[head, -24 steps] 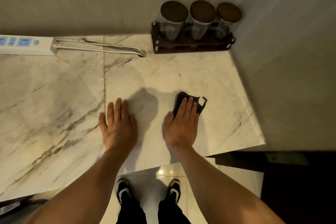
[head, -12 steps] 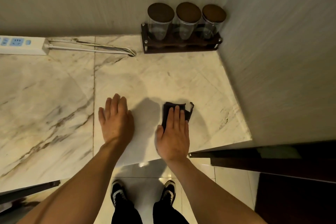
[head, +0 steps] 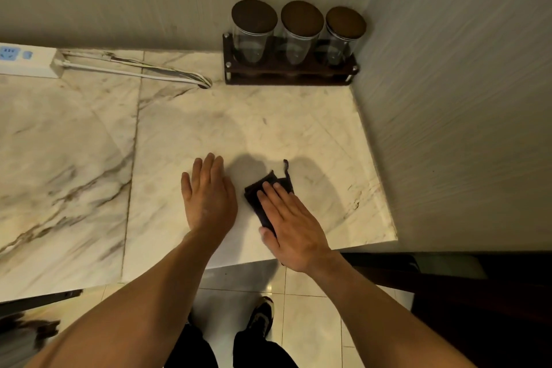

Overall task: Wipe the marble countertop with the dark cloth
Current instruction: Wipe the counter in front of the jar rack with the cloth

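The marble countertop (head: 268,128) is white with brown veins and fills the middle of the view. A small folded dark cloth (head: 263,188) lies on it near the front edge. My right hand (head: 291,224) lies flat on the cloth, fingers together and angled to the upper left, pressing it onto the marble; a loop of the cloth sticks out past my fingertips. My left hand (head: 207,196) rests flat on the bare marble just left of the cloth, palm down, holding nothing.
A dark wooden rack (head: 291,72) with three lidded glass jars stands in the back right corner. A white power strip (head: 28,61) and its cable (head: 134,72) lie along the back wall. A wall (head: 448,128) bounds the right side. Tiled floor (head: 310,308) and my shoes lie below the edge.
My right hand has slid the cloth back toward the front edge and turned, so the fingers now point up-left. The left hand stays flat beside it.
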